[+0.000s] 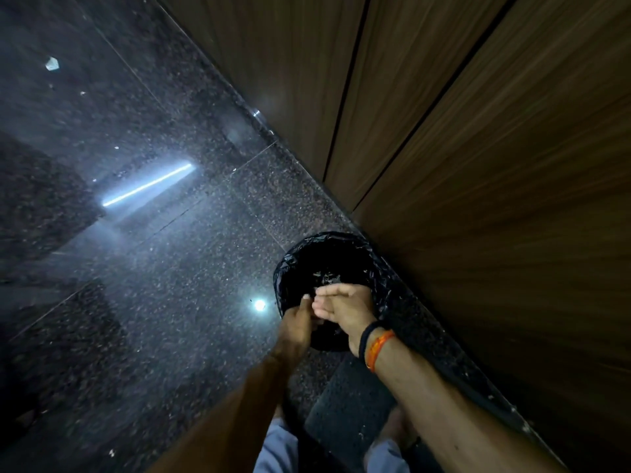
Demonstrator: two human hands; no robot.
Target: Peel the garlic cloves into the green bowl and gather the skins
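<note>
Currently, nearest the cam: both forearms run up-frame from the bottom edge, w/ light trouser fabric and what looks like a dark mat between them on the floor.

1. Right hand (345, 308): wrist carries a dark band and an orange band (379, 349). Fingers extended, roughly flat, pointing left across the bin mouth. Grip reads as released; I see nothing held in it.
2. Left hand (297, 322): sits just left of and slightly nearer than the right, touching or nearly touching it at the fingertips. Fingers look partly curled; whether they pinch any skins I cannot tell, too dark and blurred.
3. Key relation: both hands hang directly over the near rim of the bin (386, 268), a round container lined w/ a black plastic bag. The bin opening lies straight ahead of and below the hands; the right hand is further over it. A few pale flecks show inside the liner (324, 278), prob. garlic skins, not certain.
4. Judgement: skins are being dumped or brushed off; task looks near its end.

Beyond: dark speckled stone floor (153, 268) w/ light reflections, one pale scrap (52, 63) far off at upper left. Wood-grain panels (495, 148) stand behind the bin. Green bowl and garlic cloves: not in view.
</note>
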